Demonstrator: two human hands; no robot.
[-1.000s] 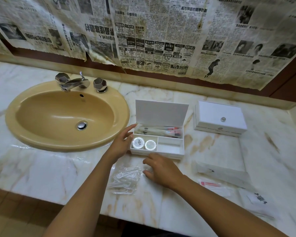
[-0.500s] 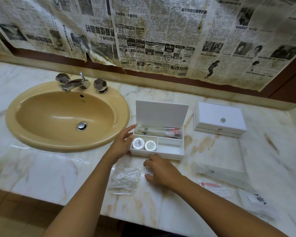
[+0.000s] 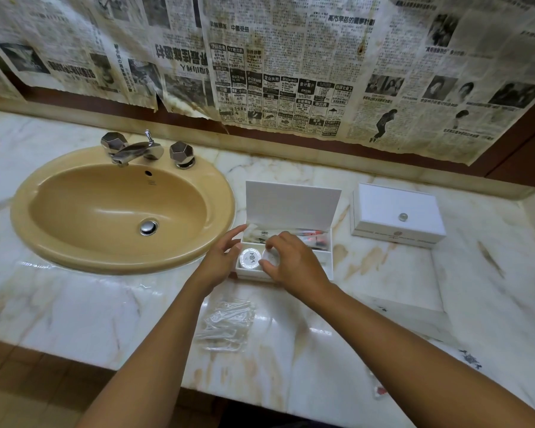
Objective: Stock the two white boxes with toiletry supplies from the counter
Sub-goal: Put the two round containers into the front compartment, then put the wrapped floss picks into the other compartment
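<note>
Right fingers: the thumb and fingertips [image 3: 271, 242] are pinching a small round white item [image 3: 271, 257] by its rim, just above the front left compartment of the open box.
Round item: it is lying flat, so it has no long axis; it is sitting directly under the fingers, just right of the round soap [image 3: 250, 257] that is already lying in the same compartment. I cannot tell if it is already touching the floor of the compartment.
Right hand [image 3: 294, 261]: it is arching over the front wall of the box at the centre of the frame, palm down, with the forearm running down toward the lower right corner.
Left fingers [image 3: 235, 234]: they are loosely spread and are pinching nothing; they are resting against the left wall of the box, I think to steady it.
Left hand [image 3: 221, 261]: it is lying just left of the box, with the forearm going down to the lower left.
Nearer hand: the right one, since it is over the compartment.
Open box [image 3: 329, 261]: its lid is standing upright at the back; long sachets are lying across the rear compartment, with their long axis left to right.
Closed box [image 3: 396, 216]: it is standing at the centre right, well apart from both hands, and is not yet opened.
Clear packets [image 3: 226, 322]: they are lying on the counter [image 3: 74, 310], below the box and between the two forearms.
Coming move: it looks like a straight lowering and letting go.
</note>
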